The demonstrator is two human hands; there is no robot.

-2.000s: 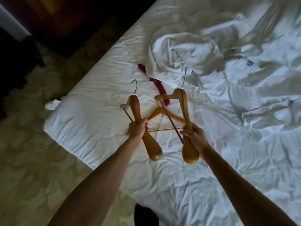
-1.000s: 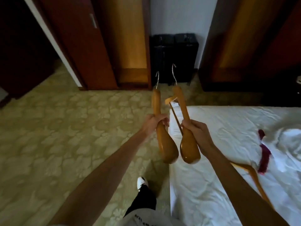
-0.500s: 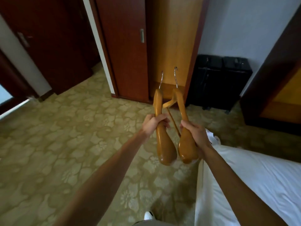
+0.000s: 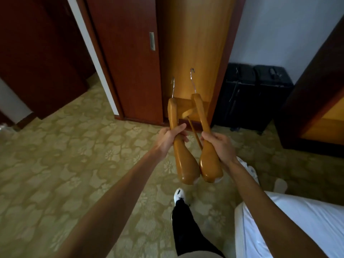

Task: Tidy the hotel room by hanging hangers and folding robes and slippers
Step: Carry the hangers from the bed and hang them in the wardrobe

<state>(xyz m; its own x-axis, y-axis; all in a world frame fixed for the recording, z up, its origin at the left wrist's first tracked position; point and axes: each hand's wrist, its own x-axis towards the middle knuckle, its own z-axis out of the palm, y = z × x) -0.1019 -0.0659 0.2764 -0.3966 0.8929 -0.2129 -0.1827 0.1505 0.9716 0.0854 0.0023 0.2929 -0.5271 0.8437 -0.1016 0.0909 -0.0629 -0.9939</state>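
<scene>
Left hand gripping one wooden hanger at mid-arm, right hand gripping second wooden hanger likewise. Both held out in front at arm's length over patterned carpet, metal hooks pointing up toward open wardrobe (sliding door pushed left). Rounded lower ends of hangers touching or nearly so. Black luggage rack right of wardrobe. White bed corner at lower right. One white shoe stepping forward.
</scene>
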